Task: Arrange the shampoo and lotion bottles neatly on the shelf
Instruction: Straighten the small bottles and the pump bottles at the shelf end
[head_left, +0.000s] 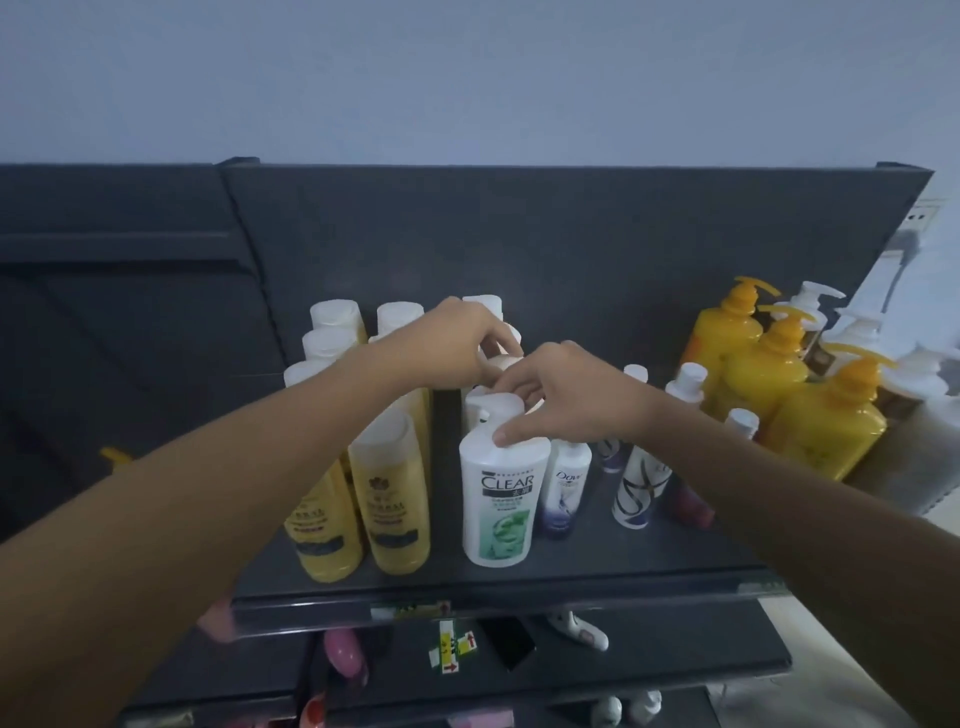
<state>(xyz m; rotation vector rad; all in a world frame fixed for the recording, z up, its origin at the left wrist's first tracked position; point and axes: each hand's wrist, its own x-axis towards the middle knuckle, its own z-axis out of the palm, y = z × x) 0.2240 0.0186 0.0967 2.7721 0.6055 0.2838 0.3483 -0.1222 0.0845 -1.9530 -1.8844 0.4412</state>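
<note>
Fingers (519, 387) of the right hand (566, 400) curl round the top of the Clear bottle (498, 504); the left hand (457, 338) pinches a white cap (506, 362) just behind. Both are over the dark shelf (597, 564). Big yellow pump bottles (748, 364) stand far right. The Clear bottle stands straight up near the front, cap up, label facing us.

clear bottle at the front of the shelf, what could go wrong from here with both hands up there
1. The right hand seems to grip the CLEAR bottle by its top only. It stands near the front edge of the shelf, so a pull could tip it off.
2. The Dove bottle stands close beside it and could get knocked over.
3. The left hand pinches a white cap behind, with its forearm above the yellow bottles; lowering it may topple them.
</note>
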